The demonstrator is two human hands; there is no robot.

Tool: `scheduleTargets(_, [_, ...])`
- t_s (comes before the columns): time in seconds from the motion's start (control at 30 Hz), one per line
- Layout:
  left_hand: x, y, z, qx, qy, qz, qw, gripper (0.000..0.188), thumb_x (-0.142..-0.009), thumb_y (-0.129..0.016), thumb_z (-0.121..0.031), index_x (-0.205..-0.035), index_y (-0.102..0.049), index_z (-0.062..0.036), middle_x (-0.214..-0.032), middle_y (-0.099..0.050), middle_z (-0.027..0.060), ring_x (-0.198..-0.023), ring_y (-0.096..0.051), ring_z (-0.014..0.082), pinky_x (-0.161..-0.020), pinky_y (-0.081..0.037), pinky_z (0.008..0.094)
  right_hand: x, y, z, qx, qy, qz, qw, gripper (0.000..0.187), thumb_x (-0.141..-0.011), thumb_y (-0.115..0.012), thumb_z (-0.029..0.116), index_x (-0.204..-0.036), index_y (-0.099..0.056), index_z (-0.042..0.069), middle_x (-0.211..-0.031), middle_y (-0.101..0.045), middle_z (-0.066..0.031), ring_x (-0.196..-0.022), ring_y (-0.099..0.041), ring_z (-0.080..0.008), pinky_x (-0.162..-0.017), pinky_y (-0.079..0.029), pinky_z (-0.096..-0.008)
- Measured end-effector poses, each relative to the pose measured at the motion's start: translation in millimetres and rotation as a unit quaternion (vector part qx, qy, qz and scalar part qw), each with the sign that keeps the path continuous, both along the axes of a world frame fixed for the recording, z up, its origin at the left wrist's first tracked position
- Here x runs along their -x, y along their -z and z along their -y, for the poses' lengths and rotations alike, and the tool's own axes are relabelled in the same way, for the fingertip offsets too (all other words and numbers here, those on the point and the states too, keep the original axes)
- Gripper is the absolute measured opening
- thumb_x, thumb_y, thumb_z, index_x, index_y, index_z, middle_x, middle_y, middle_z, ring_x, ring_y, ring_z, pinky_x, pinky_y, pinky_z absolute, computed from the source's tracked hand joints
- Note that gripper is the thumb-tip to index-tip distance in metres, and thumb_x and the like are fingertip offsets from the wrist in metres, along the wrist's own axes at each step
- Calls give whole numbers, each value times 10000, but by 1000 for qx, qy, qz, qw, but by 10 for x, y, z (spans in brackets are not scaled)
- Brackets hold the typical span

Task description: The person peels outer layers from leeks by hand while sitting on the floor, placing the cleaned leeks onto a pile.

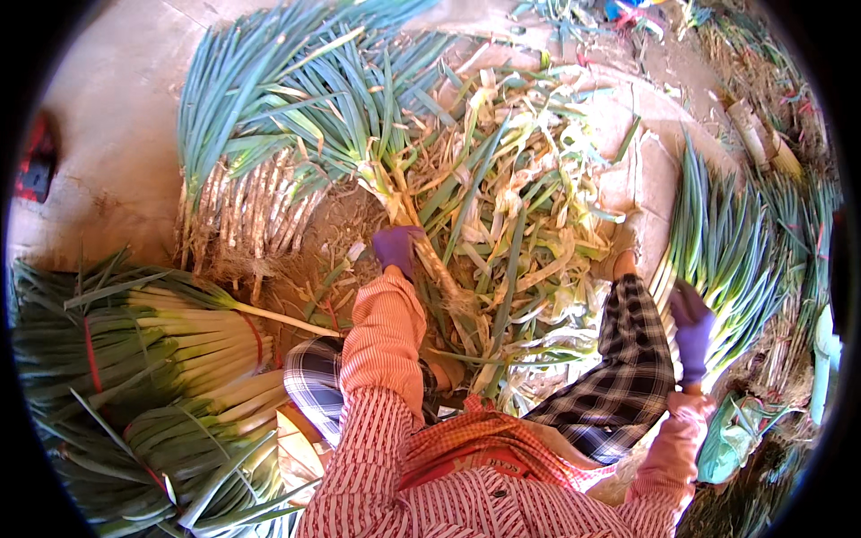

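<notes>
My left hand [396, 248], in a purple glove, is closed around the stalk of a long green onion [435, 264]. Its rooted white end points down and right, and its leaves point toward the upper left. My right hand [692, 327], gloved in purple too, is at the lower left side of a pile of peeled green onions [722, 238]. How its fingers are bent, and whether they hold a stalk, is hidden. Between my legs and beyond them lies a heap of stripped leaves and peelings [520, 233].
Unpeeled green onions [260, 202] with dirty roots lie at the far left. Bundles tied with red bands [161, 359] are stacked at my near left. A green plastic bag [731, 439] lies at the near right. A red and black object [38, 160] stands by the left rim.
</notes>
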State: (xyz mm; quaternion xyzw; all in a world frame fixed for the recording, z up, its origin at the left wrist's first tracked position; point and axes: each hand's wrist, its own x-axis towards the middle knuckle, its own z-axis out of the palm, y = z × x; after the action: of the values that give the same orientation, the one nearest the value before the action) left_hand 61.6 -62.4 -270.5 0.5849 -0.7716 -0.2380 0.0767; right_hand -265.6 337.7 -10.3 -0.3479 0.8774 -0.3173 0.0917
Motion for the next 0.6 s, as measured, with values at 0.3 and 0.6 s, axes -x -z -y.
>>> scheduleTargets(0.3, [430, -2333, -1054, -398, 29, -492, 774, 421, -885, -601, -424, -926, -659, -10, -728, -658, 112, -455, -545, 102, -396, -444, 263, -1593, -296, 1310, -31, -158, 539, 827, 524, -817, -696, 232, -1241, -519, -19, -794, -614, -78, -528, -548, -138, -482, -454, -272])
scheduleTargets(0.6, [346, -2636, -1000, -505, -93, -585, 628, 220, -925, -572, -310, -1024, -610, -118, -772, -646, 13, -529, -580, 139, -444, -479, 313, -2266, -437, -67, 43, -133, 626, 767, 507, -802, -728, 96, -1231, -502, -51, -696, -593, -42, -491, -553, -103, -439, -446, -222])
